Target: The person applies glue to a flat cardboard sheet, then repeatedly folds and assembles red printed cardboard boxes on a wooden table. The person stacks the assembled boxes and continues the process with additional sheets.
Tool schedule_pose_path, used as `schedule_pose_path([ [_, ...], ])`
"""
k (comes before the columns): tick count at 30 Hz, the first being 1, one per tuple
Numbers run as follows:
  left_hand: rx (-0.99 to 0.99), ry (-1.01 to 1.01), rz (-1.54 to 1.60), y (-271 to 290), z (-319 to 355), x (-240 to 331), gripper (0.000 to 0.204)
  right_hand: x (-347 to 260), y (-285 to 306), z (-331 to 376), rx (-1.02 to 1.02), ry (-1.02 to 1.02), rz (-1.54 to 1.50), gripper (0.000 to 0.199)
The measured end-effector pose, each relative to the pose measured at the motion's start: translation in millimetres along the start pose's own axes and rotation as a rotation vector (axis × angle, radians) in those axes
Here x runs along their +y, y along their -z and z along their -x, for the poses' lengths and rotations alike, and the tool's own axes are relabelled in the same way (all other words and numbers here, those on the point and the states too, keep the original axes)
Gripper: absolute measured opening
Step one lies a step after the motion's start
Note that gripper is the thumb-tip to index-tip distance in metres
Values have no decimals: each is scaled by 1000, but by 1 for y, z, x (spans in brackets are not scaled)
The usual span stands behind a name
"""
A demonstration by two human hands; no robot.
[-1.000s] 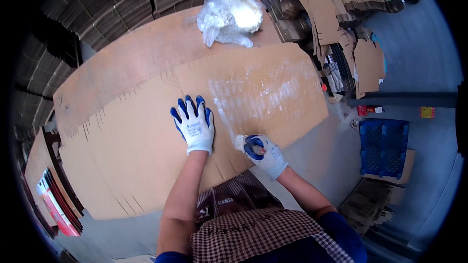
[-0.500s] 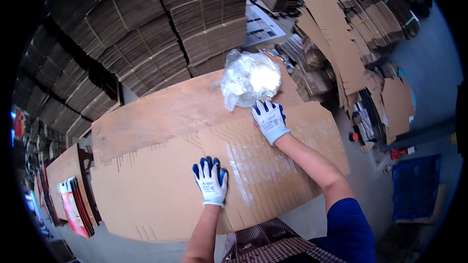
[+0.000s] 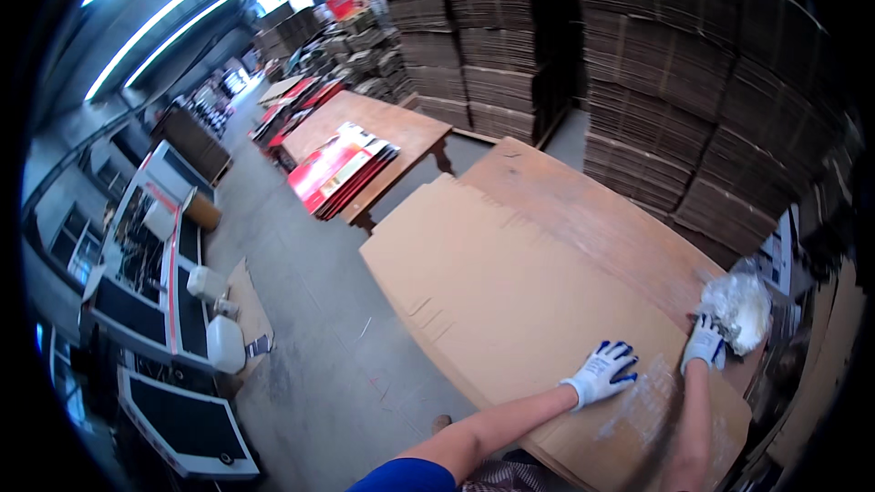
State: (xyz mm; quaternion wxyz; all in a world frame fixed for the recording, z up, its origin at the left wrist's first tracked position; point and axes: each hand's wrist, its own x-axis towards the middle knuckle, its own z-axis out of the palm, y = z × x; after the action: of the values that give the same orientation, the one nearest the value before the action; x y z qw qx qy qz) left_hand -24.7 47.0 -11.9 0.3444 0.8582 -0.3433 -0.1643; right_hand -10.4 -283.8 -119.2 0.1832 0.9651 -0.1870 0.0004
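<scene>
A large flat cardboard sheet [image 3: 510,273], seemingly the top of several layers, lies over a wooden table [image 3: 583,210]. My left hand [image 3: 603,374], in a white glove with blue on its fingers and palm side, rests on the cardboard with fingers spread. Farther right, my right hand [image 3: 704,344], gloved alike, lies by the far edge of the sheet with its fingers stretched out. Just beyond its fingertips sits a crumpled clear plastic bag [image 3: 736,306] around something whitish; whether the fingers touch it is hard to tell. Neither hand appears to hold anything.
Tall strapped stacks of cardboard [image 3: 656,109] stand behind the table. Beyond its left end is a second wooden table [image 3: 415,141] bearing a pile of red printed sheets [image 3: 342,169]. A dark-panelled machine [image 3: 182,419] and white plastic jugs [image 3: 225,343] line the floor at left.
The view has swung left, bringing the second table and the machine into sight. Both hands stay on the cardboard area, the right one still beside the plastic bag.
</scene>
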Motion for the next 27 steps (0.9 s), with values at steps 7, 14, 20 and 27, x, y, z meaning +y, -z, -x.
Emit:
schedule_pose_path([
  [7, 347, -385, 143, 126, 164, -33, 44, 60, 29, -22, -76, -281, -447, 58],
  [14, 124, 360, 53, 222, 424, -202, 45, -199, 201, 90, 151, -39, -829, 45],
  [20, 285, 664, -108, 282, 515, -331, 42, -460, 355, 132, -305, 22, -1297, 49],
  [27, 443, 338, -82, 433, 419, -417, 36, -742, 411, 19, -291, 199, -686, 107],
])
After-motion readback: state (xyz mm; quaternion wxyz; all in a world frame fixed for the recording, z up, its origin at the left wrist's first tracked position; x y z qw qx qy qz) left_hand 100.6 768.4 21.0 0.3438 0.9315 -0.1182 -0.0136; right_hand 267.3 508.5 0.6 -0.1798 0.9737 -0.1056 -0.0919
